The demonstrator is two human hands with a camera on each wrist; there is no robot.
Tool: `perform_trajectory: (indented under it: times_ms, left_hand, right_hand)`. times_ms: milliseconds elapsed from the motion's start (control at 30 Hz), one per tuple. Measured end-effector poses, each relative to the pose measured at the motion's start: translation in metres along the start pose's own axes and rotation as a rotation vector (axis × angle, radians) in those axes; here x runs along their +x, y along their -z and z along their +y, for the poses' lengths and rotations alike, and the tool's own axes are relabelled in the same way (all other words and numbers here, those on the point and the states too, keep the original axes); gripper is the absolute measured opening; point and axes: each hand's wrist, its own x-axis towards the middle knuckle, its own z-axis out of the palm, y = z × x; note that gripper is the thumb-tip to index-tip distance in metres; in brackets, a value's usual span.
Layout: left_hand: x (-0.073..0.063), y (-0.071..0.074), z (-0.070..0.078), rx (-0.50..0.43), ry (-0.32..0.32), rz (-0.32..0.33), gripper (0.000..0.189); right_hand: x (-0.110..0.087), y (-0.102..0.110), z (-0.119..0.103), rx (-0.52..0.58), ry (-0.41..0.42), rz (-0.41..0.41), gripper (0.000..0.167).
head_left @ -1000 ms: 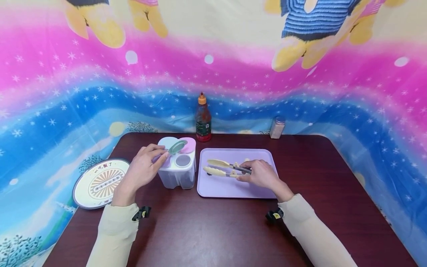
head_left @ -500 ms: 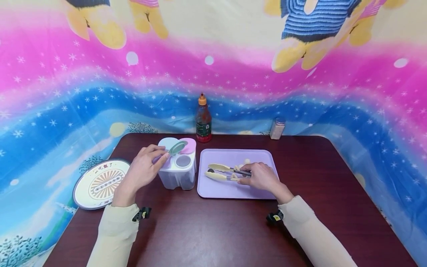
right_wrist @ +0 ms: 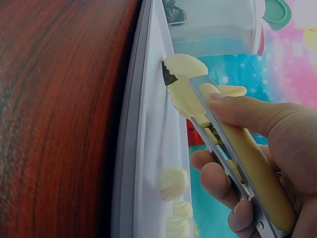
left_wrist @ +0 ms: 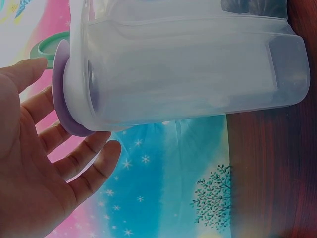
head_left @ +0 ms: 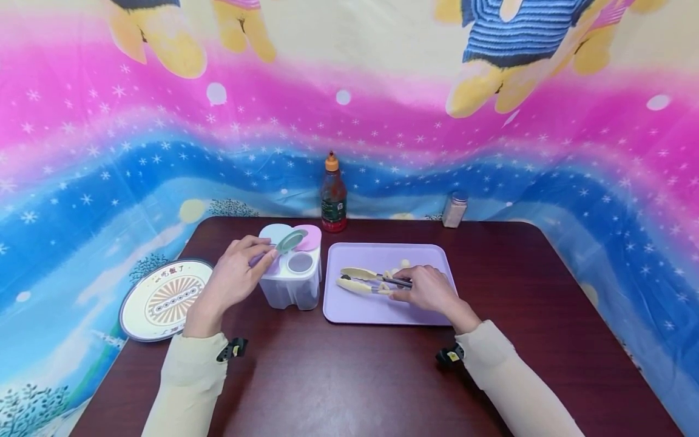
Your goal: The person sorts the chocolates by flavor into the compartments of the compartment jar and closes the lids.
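Note:
My left hand (head_left: 235, 273) reaches over the clear seasoning box (left_wrist: 173, 69). Its thumb touches the raised green lid (head_left: 291, 241), and its other fingers spread beside the purple lid (left_wrist: 62, 89). Below the green lid, a round opening (head_left: 300, 263) shows. My right hand (head_left: 431, 287) grips cream-tipped metal tongs (right_wrist: 242, 163) over the lilac tray (head_left: 360, 312). Between the tong tips sits a small dark piece (right_wrist: 168, 75), close to the tray. Several cream-coloured pieces (right_wrist: 174, 183) lie on the tray near my right fingers.
A plate (head_left: 169, 300) lies at the table's left edge. Behind the tray stand a red sauce bottle (head_left: 334, 203) and a small shaker jar (head_left: 454, 209). Pale blue and pink lids (head_left: 308, 238) cover the box's rear compartments. Dark pieces (right_wrist: 174, 14) show inside the box.
The tong tips have come down toward the tray and drawn closer together, and the dark piece now sits between them. My left hand and the green lid have stayed put.

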Motion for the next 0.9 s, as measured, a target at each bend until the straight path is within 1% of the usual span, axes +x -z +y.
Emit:
perform_trajectory:
  times_ms: [233,567,700,900]
  left_hand:
    - [0.0,0.0,0.0,0.008,-0.004,-0.002,0.044]
    - [0.001,0.001,0.001,-0.001,0.001,-0.005,0.044]
    - [0.001,0.001,0.001,-0.004,0.001,-0.004,0.044]
    - [0.0,0.001,0.001,-0.004,0.001,-0.004,0.044]
  right_hand:
    - [-0.001,0.0,0.001,0.013,0.001,0.011,0.043]
    - [0.0,0.005,0.004,0.1,-0.034,0.004,0.046]
    - [-0.001,0.01,0.002,0.125,-0.03,0.022,0.046]
    - [-0.002,0.02,-0.002,0.133,-0.018,0.064,0.043]
